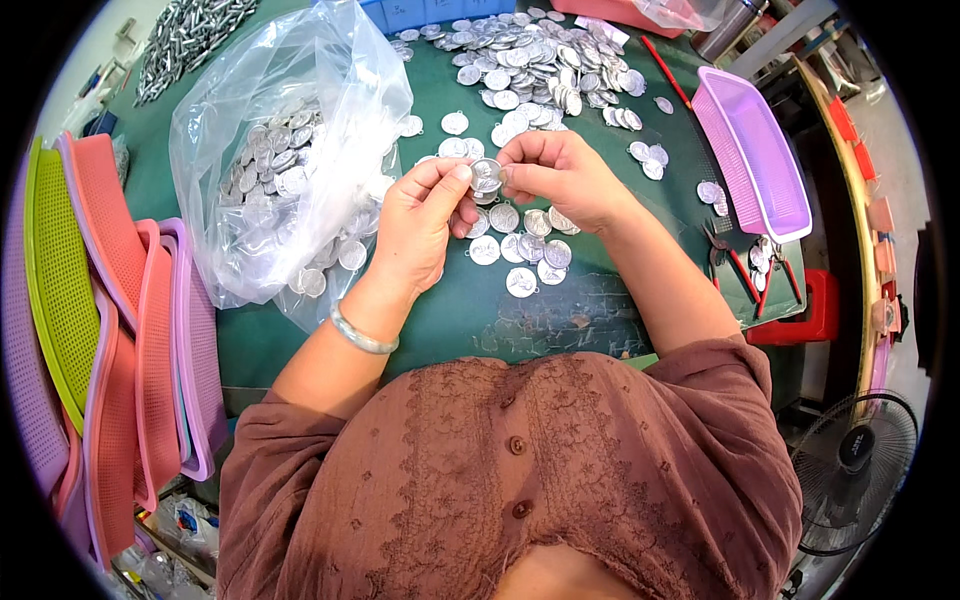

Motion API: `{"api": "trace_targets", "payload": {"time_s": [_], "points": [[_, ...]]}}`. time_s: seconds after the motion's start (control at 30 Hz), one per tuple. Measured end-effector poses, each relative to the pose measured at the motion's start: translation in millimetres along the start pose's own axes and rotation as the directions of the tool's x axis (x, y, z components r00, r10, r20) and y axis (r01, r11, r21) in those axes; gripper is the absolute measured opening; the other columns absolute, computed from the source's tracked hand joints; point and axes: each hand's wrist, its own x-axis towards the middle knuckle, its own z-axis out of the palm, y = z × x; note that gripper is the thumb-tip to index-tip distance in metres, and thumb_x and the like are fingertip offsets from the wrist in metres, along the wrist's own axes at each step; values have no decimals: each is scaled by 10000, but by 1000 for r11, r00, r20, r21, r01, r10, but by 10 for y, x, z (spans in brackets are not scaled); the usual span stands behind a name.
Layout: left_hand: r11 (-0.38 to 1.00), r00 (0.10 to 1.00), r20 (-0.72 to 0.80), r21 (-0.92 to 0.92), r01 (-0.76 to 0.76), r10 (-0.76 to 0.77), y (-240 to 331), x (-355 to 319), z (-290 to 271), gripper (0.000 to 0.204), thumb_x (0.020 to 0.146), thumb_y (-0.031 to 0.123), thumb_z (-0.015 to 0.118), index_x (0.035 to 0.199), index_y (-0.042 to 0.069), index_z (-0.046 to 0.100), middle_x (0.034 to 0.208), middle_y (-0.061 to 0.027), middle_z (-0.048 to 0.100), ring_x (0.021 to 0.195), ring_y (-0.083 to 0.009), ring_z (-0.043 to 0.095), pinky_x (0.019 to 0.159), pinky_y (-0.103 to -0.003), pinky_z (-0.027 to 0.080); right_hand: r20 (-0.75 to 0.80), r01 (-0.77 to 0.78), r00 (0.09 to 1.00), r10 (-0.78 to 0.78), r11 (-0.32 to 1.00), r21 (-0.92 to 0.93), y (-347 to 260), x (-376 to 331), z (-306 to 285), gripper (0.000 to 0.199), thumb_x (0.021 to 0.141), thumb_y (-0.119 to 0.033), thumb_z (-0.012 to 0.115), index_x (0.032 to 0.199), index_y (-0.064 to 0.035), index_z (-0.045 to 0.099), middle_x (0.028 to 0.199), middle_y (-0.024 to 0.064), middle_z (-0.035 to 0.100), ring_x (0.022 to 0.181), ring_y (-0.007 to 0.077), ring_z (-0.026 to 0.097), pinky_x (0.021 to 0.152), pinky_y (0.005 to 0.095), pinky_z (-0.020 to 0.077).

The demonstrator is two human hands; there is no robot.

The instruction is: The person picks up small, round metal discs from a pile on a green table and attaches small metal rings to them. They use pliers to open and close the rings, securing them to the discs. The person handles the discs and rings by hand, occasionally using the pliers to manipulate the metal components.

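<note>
Both hands meet over a green table (440, 310). My left hand (418, 222) and my right hand (560, 178) pinch one round silver medallion (486, 176) between their fingertips, held just above the table. Under them lies a small cluster of the same silver medallions (520, 250), flat on the green surface. A silver bangle (362, 335) circles my left wrist.
A clear plastic bag (285, 150) of medallions lies left of my hands. A large heap of medallions (530, 60) sits at the back. A purple basket (760, 150) stands right, red-handled pliers (745, 270) beside it. Stacked coloured baskets (110, 320) fill the left edge. A fan (855, 470) stands lower right.
</note>
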Motion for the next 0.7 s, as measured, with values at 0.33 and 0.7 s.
{"api": "trace_targets", "payload": {"time_s": [0.33,0.7], "points": [[993,990,-72,-24,118,-120,42,12,22,141,842,105,500,952,30,547,743,-30,563,611,-100,528,528,-199,426,20,-25,999,26,999,-39,10,-3,-11,133,776,-102,567,879,-18,577,754,13,579,672,66,522,610,205,422],[857,946,194,-406,317,-259,43,91,-119,358,896,260,387,1015,-59,499,854,-124,557,683,-152,533,570,-216,451,-9,79,997,-82,979,-188,-31,18,-65,136,788,-80,546,892,-10,599,722,-14,566,630,36,476,548,182,386]]}}
